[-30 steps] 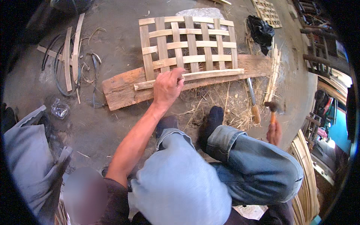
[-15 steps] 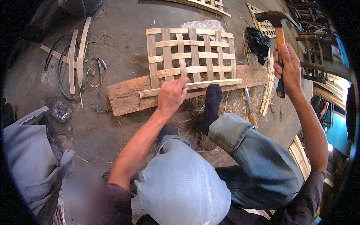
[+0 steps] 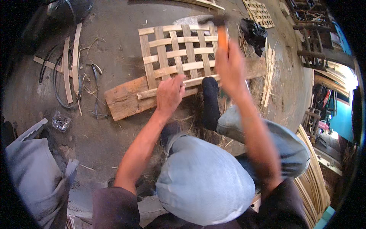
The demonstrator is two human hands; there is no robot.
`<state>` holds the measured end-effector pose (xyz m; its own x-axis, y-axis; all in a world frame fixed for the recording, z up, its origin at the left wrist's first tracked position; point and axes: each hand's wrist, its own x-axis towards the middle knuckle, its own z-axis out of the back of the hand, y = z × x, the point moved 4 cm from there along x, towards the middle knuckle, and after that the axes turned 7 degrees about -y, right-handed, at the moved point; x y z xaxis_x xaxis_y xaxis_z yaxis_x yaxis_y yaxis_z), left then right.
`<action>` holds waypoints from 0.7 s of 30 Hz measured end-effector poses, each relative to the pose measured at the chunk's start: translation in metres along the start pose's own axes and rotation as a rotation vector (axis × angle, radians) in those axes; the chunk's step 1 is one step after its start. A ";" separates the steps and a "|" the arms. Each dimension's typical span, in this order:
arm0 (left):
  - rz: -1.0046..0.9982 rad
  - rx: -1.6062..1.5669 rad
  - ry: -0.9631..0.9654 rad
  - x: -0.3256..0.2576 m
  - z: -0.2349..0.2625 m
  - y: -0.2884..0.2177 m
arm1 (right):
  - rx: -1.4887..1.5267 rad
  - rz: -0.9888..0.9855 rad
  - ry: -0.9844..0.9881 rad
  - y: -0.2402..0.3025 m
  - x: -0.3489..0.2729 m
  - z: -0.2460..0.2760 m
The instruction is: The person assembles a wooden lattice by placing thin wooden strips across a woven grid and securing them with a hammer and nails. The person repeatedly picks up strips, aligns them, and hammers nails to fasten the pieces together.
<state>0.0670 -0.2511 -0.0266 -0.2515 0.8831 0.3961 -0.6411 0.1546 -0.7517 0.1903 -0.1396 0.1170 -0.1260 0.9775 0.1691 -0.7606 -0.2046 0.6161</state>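
A panel of woven flat bamboo strips lies on a rough wooden plank. Along its near edge runs a split bamboo rod. My left hand is closed over this rod, thumb and forefinger pinched together; whatever sits between the fingertips is too small to make out. My right hand, smeared by motion, grips a claw hammer by its orange-topped handle. The hammer's dark head is over the panel's far right part. My foot in a dark sock presses by the rod, just right of my left hand.
A pale stone shows behind the panel. Loose strips and dark cord lie to the left, near a small clear plastic bag. At the right are a black plastic bag, thin bamboo sticks and another woven panel.
My right hand has swung the hammer leftward, from out at the right to over the panel. My left hand keeps its pinch at the rod. The whole view has shifted slightly.
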 end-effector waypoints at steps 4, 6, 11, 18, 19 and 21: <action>-0.013 -0.013 0.025 -0.005 -0.002 -0.004 | 0.043 -0.423 0.045 -0.051 -0.145 -0.023; -0.026 -0.018 0.034 0.000 0.002 -0.007 | -0.035 -0.289 0.055 -0.054 -0.170 -0.021; 0.024 -0.022 0.077 -0.003 0.002 -0.002 | 0.067 -0.203 0.061 -0.059 -0.177 -0.039; 0.004 -0.033 0.063 0.001 0.001 -0.003 | 0.004 -0.266 0.148 -0.057 -0.174 -0.044; 0.011 -0.031 0.069 0.000 0.002 -0.003 | -0.014 -0.290 0.161 -0.057 -0.172 -0.044; 0.023 -0.028 0.078 0.000 0.002 -0.003 | -0.001 -0.255 0.125 -0.053 -0.171 -0.036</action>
<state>0.0677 -0.2529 -0.0231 -0.2077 0.9182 0.3374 -0.6152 0.1455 -0.7748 0.2288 -0.2937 0.0280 -0.0083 0.9961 -0.0873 -0.7785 0.0484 0.6257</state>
